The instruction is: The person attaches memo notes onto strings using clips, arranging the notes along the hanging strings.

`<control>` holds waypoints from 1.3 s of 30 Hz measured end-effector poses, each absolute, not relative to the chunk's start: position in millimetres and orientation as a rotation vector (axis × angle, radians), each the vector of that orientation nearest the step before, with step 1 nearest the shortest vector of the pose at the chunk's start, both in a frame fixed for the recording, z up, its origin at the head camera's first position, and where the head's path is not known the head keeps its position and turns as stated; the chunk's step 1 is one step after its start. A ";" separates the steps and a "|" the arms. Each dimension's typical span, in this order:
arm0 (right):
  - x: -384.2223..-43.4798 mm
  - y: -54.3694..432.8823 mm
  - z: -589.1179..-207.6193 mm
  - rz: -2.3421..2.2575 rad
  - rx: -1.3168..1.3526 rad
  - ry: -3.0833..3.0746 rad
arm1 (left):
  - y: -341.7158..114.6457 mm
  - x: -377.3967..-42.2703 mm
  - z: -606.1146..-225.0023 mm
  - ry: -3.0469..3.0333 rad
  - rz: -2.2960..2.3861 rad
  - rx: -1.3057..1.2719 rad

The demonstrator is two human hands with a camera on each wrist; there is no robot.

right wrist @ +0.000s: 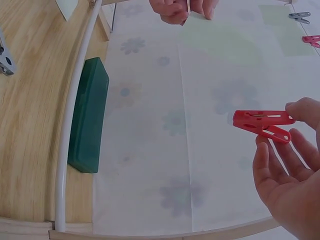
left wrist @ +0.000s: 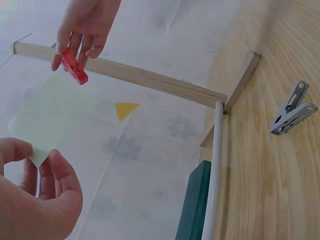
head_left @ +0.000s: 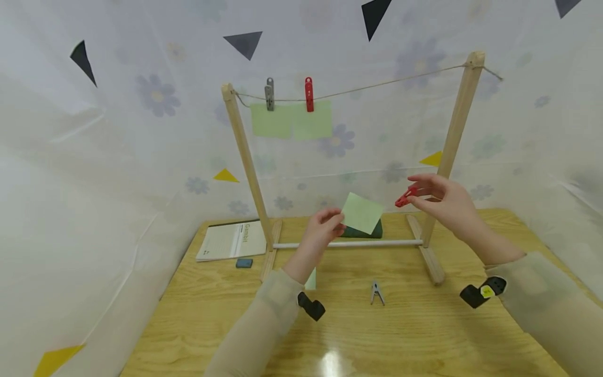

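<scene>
Between thumb and fingers, my left hand (head_left: 323, 230) pinches a corner of a pale green paper square (head_left: 363, 213), held up above the rack's white bar. My right hand (head_left: 445, 201) grips a red clothespin (right wrist: 262, 122) by its handle ends, apart from the paper and near the right post. On the string (head_left: 377, 85), a grey clothespin (head_left: 269, 95) and another red clothespin (head_left: 309, 95) hold two green paper squares (head_left: 271, 121) side by side. A loose grey clothespin (head_left: 377, 293) lies on the table in front of the rack. Partly hidden under my left forearm is another green paper (head_left: 311, 280).
The wooden rack has a left post (head_left: 247, 162), a right post (head_left: 459, 120) and a white crossbar (head_left: 377, 243). Behind the bar lies a dark green case (right wrist: 90, 117). A notebook (head_left: 231, 241) and a blue eraser (head_left: 244, 263) lie at the table's left.
</scene>
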State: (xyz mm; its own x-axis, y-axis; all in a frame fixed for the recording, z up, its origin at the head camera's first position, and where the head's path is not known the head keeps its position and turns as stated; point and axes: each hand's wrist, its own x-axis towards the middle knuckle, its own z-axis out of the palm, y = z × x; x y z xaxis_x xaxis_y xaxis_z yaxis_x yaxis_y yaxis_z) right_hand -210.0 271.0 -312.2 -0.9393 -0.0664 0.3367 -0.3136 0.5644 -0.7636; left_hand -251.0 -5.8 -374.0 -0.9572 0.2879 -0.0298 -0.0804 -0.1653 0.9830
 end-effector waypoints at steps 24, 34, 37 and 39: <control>-217.0 262.8 -268.5 1.341 0.207 -2.502 | 5.6 -254.8 -345.9 1.646 2.429 0.230; -221.5 255.1 -247.2 1.355 0.258 -2.418 | 9.4 -258.9 -335.3 1.649 2.466 0.242; -223.8 254.2 -240.4 1.405 0.293 -2.383 | 9.2 -259.9 -330.5 1.644 2.482 0.244; -224.8 253.4 -235.7 1.425 0.303 -2.367 | 8.8 -260.2 -327.5 1.649 2.486 0.244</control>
State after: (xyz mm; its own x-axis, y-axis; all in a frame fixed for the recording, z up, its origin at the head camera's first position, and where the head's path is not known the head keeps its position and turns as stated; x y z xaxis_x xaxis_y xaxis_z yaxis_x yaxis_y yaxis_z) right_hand -224.8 253.4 -235.7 -0.9120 0.0021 0.4103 -0.3615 0.4685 -0.8061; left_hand -260.2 8.8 -327.5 -0.9758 0.2123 0.0530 -0.0337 -0.3853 0.9222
